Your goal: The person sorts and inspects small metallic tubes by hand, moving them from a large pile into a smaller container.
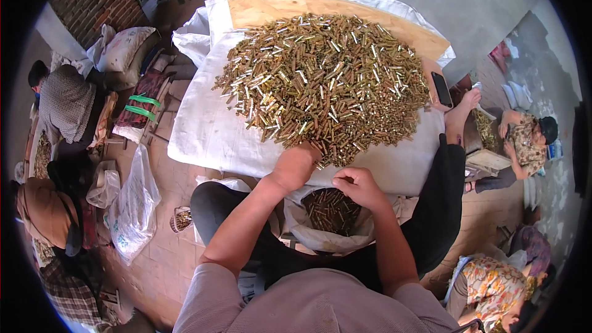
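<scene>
Head view. Metal tube pile (pixel 327 80): brassy, heaped on the white cloth-covered surface (pixel 200 139), from the wooden board (pixel 265 9) at its far edge to near the middle of its near edge; individual long axes mixed. Left hand (pixel 296 168): nearer, at the pile's near fringe, which lies ahead and rightward; fingertips obscured, grip cannot be told. Right hand (pixel 357 186): by the near edge, apart from the pile, fingers curled; contents, if any, indiscernible. Open sack (pixel 297 225): below that edge, holding darker tubes (pixel 332 211).
</scene>
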`<action>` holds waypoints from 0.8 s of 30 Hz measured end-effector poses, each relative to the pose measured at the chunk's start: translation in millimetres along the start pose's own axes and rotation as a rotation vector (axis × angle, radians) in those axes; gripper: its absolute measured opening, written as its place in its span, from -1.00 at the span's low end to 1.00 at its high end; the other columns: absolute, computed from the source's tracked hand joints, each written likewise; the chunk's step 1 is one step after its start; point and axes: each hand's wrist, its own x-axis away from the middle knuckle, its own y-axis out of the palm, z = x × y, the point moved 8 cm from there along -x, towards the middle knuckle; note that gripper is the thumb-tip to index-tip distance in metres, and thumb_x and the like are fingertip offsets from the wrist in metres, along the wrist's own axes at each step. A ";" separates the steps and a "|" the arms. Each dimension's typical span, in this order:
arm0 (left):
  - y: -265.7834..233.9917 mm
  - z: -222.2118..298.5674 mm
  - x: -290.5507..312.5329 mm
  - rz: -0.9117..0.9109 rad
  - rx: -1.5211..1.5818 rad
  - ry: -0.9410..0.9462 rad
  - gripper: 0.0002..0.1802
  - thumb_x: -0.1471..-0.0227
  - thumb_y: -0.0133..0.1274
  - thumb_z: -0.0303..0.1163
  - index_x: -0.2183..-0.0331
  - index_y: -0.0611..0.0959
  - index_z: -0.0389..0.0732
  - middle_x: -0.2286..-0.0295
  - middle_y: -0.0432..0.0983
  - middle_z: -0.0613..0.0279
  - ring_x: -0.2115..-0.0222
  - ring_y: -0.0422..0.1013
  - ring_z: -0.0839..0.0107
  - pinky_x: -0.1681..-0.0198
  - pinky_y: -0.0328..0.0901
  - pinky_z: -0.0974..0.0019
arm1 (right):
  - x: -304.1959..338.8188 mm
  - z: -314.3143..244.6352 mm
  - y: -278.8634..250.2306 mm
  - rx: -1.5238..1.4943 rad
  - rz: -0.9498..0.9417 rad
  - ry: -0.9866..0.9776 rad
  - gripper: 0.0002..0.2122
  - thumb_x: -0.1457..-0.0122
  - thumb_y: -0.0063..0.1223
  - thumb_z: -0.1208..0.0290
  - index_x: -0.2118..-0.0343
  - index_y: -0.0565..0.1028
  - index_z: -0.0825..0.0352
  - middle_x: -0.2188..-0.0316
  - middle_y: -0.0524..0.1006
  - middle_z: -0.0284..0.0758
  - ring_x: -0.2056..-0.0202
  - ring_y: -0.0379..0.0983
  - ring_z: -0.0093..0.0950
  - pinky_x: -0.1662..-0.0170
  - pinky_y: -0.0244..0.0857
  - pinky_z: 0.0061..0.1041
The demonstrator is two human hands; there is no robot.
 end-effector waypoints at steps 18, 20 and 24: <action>-6.2 -10.8 4.3 -0.156 0.164 -0.092 -0.88 0.02 0.10 -0.46 0.38 0.60 -0.28 0.40 0.56 -0.09 0.32 0.53 -0.01 0.24 0.39 0.04 | -23.4 -15.5 19.0 0.878 0.161 -0.256 -0.77 -0.10 -0.03 0.50 0.17 0.54 0.17 0.08 0.48 0.01 0.35 0.52 -0.07 0.32 0.43 -0.18; -14.4 -13.6 2.4 -0.104 0.278 -0.060 -0.88 0.03 0.11 -0.46 0.38 0.60 -0.28 0.42 0.57 -0.08 0.34 0.53 0.01 0.25 0.38 0.07 | -20.5 -23.8 21.2 0.870 0.197 -0.271 -0.85 -0.10 0.03 0.48 0.26 0.53 0.23 0.24 0.48 -0.07 0.39 0.50 -0.08 0.33 0.40 -0.17; -24.6 -13.9 1.0 -0.001 0.606 -0.082 -0.87 0.04 0.16 -0.48 0.36 0.63 -0.29 0.43 0.58 -0.02 0.39 0.52 0.05 0.28 0.37 0.15 | -15.6 -23.2 23.0 0.874 0.227 -0.220 -0.92 -0.10 0.08 0.47 0.36 0.48 0.31 0.38 0.49 -0.12 0.41 0.47 -0.09 0.33 0.37 -0.14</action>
